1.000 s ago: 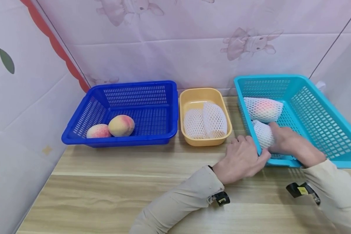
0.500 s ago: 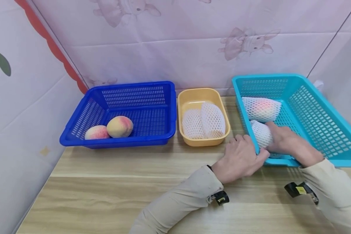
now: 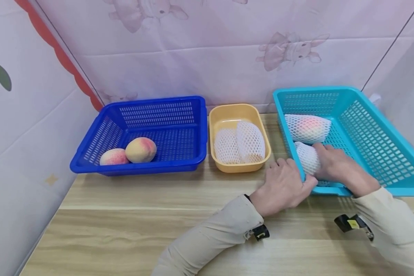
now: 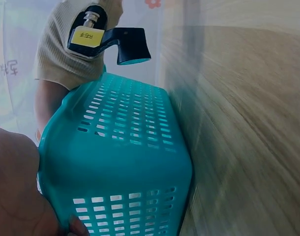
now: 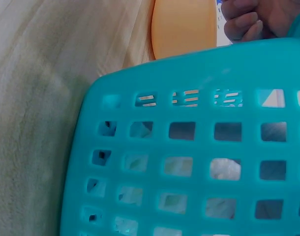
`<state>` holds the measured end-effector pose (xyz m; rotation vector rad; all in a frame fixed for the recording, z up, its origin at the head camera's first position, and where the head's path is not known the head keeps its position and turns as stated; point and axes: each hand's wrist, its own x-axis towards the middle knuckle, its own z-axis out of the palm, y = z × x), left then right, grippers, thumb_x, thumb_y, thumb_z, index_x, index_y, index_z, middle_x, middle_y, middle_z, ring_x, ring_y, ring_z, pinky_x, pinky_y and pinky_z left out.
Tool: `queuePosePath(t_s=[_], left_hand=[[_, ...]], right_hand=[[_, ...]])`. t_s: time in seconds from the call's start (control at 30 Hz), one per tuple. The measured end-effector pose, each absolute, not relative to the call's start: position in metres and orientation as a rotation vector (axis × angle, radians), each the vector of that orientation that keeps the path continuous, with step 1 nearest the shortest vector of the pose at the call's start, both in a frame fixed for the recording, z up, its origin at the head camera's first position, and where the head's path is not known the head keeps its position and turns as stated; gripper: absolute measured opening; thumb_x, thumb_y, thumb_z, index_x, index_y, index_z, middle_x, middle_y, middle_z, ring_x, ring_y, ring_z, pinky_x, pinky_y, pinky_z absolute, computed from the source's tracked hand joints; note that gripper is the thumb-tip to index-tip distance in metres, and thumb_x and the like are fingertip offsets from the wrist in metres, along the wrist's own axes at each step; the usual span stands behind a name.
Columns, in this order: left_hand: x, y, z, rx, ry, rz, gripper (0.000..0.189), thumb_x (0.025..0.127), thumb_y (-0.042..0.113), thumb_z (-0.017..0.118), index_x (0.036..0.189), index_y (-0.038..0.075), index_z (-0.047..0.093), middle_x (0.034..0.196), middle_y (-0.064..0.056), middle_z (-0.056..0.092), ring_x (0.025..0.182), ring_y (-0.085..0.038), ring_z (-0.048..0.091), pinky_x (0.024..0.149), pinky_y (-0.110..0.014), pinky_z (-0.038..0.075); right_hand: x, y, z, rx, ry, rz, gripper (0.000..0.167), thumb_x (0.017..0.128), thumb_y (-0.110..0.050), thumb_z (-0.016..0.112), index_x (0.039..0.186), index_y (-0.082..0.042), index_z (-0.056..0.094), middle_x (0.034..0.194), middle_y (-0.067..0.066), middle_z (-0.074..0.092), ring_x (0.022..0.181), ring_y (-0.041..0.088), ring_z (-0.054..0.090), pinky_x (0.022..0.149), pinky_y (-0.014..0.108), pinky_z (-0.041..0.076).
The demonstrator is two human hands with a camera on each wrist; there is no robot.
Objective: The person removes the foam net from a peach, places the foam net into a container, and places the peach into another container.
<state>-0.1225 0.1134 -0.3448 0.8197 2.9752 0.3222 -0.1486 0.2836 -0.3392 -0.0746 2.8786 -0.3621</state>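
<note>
1. White foam net: inside turquoise basket, beside its left wall; contents unclear.
2. Right hand: fingers appear clamped on the net, partly hidden.
3. Left hand: fingers gripping basket's near corner.
4. Change: virtually none this past second; hold seemingly unreleased.

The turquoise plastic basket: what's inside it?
A pink-and-yellow peach in white foam netting and, nearer, a second white foam net with the person's right hand against it. The hand covers part of the turquoise basket; what that net wraps can't be made out.
</note>
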Motion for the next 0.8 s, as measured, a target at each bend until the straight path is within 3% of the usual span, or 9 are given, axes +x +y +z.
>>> queuePosePath(t_s=[0.33, 0.57, 0.8], left_hand=[[-0.120, 0.111, -0.344, 0.826, 2.988, 0.260, 0.051, 0.096, 0.056, 0.028, 0.086, 0.013, 0.052, 0.078, -0.001, 0.049, 0.067, -0.015, 0.046, 0.058, -0.026, 0.035], [-0.118, 0.107, -0.342, 0.846, 2.985, 0.272, 0.058, 0.097, 0.061, 0.023, 0.098, 0.013, 0.056, 0.087, -0.002, 0.054, 0.076, -0.016, 0.051, 0.065, -0.028, 0.040], [-0.117, 0.102, -0.337, 0.915, 3.028, 0.237, 0.057, 0.098, 0.061, 0.024, 0.095, 0.014, 0.056, 0.087, -0.001, 0.054, 0.076, -0.015, 0.050, 0.063, -0.027, 0.040]], right_hand=[[-0.148, 0.281, -0.339, -0.011, 2.852, -0.398, 0.076, 0.074, -0.011, 0.075, 0.125, 0.019, 0.028, 0.107, 0.042, 0.045, 0.090, 0.048, 0.050, 0.074, 0.059, 0.045], [-0.148, 0.283, -0.336, -0.016, 2.876, -0.385, 0.080, 0.073, -0.021, 0.077, 0.122, 0.020, 0.029, 0.100, 0.043, 0.046, 0.086, 0.049, 0.052, 0.070, 0.057, 0.046], [-0.147, 0.285, -0.334, -0.047, 2.960, -0.456, 0.088, 0.071, -0.027, 0.080, 0.126, 0.019, 0.028, 0.103, 0.043, 0.046, 0.089, 0.053, 0.051, 0.068, 0.058, 0.047]])
